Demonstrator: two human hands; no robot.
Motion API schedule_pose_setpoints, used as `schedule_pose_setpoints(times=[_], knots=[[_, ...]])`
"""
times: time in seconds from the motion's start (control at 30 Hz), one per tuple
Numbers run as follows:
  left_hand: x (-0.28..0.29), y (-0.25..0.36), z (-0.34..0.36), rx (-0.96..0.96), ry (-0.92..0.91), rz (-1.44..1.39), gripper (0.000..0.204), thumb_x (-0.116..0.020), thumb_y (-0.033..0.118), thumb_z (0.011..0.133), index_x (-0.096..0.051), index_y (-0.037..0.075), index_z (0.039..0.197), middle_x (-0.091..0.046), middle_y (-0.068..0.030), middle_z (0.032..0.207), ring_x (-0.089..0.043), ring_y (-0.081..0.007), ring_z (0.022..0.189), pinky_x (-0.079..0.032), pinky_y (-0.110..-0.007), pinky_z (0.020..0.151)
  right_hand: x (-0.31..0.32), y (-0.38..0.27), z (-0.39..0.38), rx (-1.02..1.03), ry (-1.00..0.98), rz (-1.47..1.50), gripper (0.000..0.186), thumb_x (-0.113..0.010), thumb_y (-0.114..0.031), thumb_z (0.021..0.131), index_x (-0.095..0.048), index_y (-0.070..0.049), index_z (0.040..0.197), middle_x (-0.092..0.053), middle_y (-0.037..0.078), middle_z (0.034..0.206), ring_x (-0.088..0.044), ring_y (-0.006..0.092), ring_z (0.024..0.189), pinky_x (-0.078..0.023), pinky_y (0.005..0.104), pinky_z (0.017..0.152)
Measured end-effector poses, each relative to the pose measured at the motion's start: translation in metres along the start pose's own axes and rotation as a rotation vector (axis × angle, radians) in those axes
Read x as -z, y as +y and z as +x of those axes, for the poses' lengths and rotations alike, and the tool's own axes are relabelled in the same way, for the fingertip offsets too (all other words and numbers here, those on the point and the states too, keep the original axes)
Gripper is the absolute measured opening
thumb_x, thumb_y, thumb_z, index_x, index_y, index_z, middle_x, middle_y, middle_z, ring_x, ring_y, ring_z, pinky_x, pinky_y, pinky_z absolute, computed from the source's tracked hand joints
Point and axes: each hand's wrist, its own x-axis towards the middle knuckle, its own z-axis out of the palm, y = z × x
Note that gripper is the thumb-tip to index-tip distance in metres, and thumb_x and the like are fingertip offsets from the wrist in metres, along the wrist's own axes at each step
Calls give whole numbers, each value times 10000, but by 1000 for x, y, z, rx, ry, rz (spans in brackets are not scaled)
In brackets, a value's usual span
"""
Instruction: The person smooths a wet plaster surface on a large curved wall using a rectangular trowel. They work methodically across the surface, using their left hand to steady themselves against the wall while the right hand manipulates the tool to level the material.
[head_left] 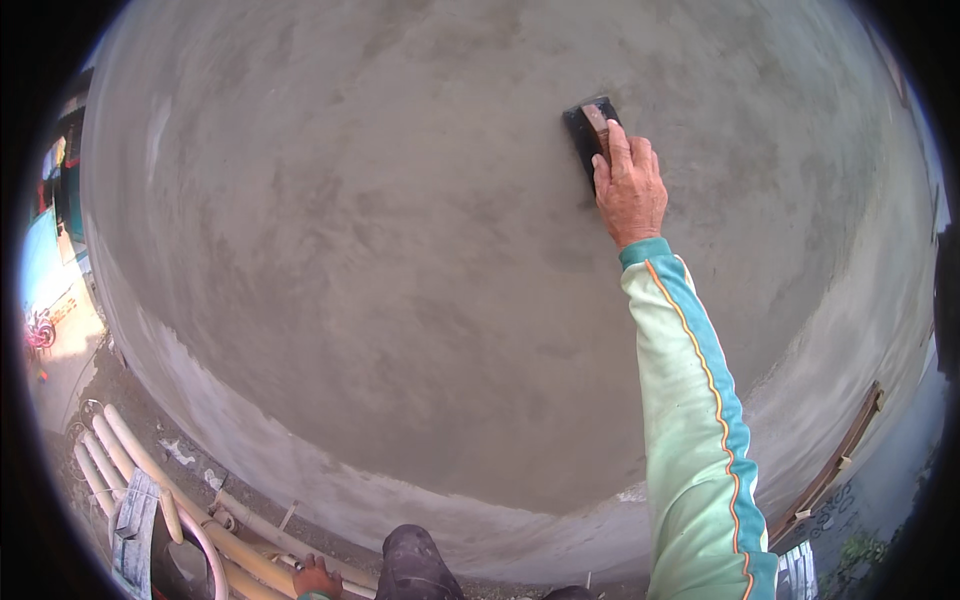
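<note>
My right hand (632, 190), at the end of a stretched arm in a light green and teal sleeve, is closed round the grip of a plastering float (580, 140). The float has a dark flat blade and a brownish handle, and it lies against a grey plastered wall (420, 260), right of the middle and high up. Darker, damp-looking patches mottle the plaster. Low down, my left hand (317, 577) is closed over a bamboo pole (268, 570) beside my knee; part of that hand is cut off by the lower edge.
Several bamboo poles (135, 450) run along the lower left, with a grey board (135, 530) across them. My dark-trousered knee (415, 565) is close to the wall's foot. A long wooden strip (835, 465) leans at the lower right. A sunlit yard with a pink bicycle (40, 330) shows far left.
</note>
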Motion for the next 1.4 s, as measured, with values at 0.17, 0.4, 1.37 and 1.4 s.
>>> schedule_pose_setpoints(times=[0.17, 0.4, 1.37, 1.4], knots=[[32, 13, -3, 49, -228, 34, 705, -535, 531, 988, -470, 122, 1560, -431, -130, 1639, -377, -379, 1509, -215, -579, 1260, 13, -28, -75, 633, -428, 89, 556, -739, -126, 884, -574, -91, 1413, -590, 68, 1078, -625, 255, 941, -590, 379, 777], [61, 26, -9, 46, -307, 79, 698, -447, 542, 1048, -414, 146, 1621, -369, -85, 1697, -336, -330, 1561, -177, -510, 1304, 34, 157, 48, -398, 105, -200, 495, -657, -286, 997, -550, -110, 1446, -622, 159, 1264, -658, 397, 1121, -559, 496, 917], [30, 11, -1, 10, -178, 64, 672, -583, 517, 988, -558, 74, 1492, -538, -158, 1561, -549, -359, 1398, -404, -486, 1192, 22, 23, -162, -40, -148, 7, 546, -700, -106, 892, -581, -62, 1423, -619, 120, 1127, -638, 305, 953, -561, 409, 754], [26, 9, -1, 8, -168, 50, 671, -590, 515, 985, -561, 70, 1487, -548, -163, 1550, -544, -365, 1399, -402, -486, 1193, 20, -3, -190, 192, -285, 68, 579, -703, -68, 862, -582, -68, 1428, -616, 103, 1093, -637, 272, 904, -564, 381, 708]])
